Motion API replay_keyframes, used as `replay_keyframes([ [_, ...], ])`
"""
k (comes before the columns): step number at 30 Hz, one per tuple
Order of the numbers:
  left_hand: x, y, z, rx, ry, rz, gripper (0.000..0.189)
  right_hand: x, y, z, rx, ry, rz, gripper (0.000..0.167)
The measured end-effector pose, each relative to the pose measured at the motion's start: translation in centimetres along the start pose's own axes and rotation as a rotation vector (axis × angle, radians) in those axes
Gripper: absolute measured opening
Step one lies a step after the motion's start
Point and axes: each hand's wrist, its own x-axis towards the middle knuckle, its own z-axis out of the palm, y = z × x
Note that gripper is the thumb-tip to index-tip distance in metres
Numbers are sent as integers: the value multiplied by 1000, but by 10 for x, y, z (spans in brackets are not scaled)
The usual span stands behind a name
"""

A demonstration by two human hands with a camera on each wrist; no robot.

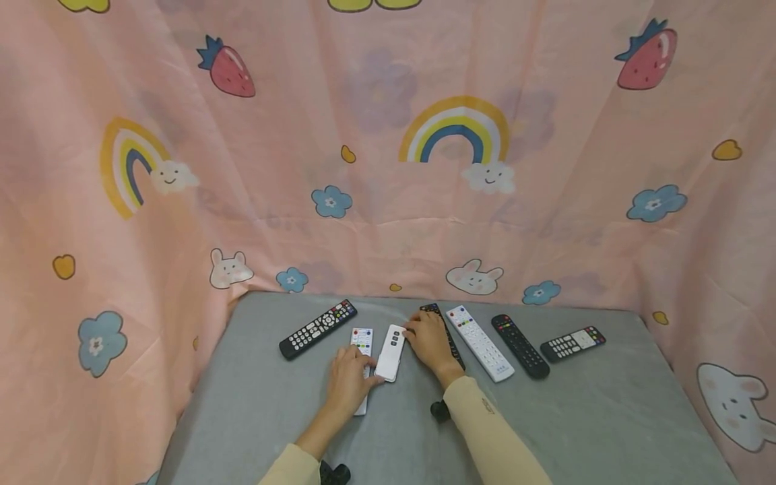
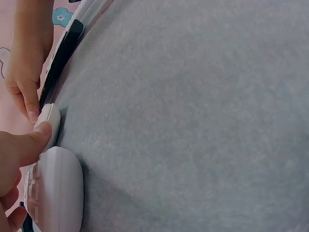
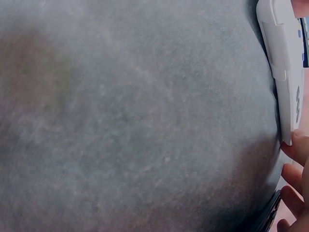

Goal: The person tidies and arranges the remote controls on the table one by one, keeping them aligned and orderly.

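Between the two hands lies a small white remote control [image 1: 391, 353] with a few dark buttons. My left hand [image 1: 350, 378] pinches its near left corner, with the thumb at the near end; in the left wrist view the thumb [image 2: 36, 137] rests against that end. Beneath this hand is a longer white remote [image 1: 362, 337], partly covered by it. My right hand [image 1: 432, 342] holds the small remote's far right corner between thumb and finger, its fingertips [image 3: 299, 140] right at the end. This hand covers part of a black remote [image 1: 453, 347].
A black remote [image 1: 318, 330] lies slanted at the left. To the right stand a long white remote [image 1: 480, 343], a black one [image 1: 520, 345] and a shorter black and white one [image 1: 572, 343]. Grey cloth [image 1: 606, 417] covers the table, and a pink patterned curtain [image 1: 376, 249] hangs behind.
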Motion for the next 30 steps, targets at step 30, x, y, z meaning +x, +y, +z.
replay_keyframes([
  [30, -6, 3, 5, 66, 45, 57, 38, 0, 0, 4, 9, -11, 38, 20],
])
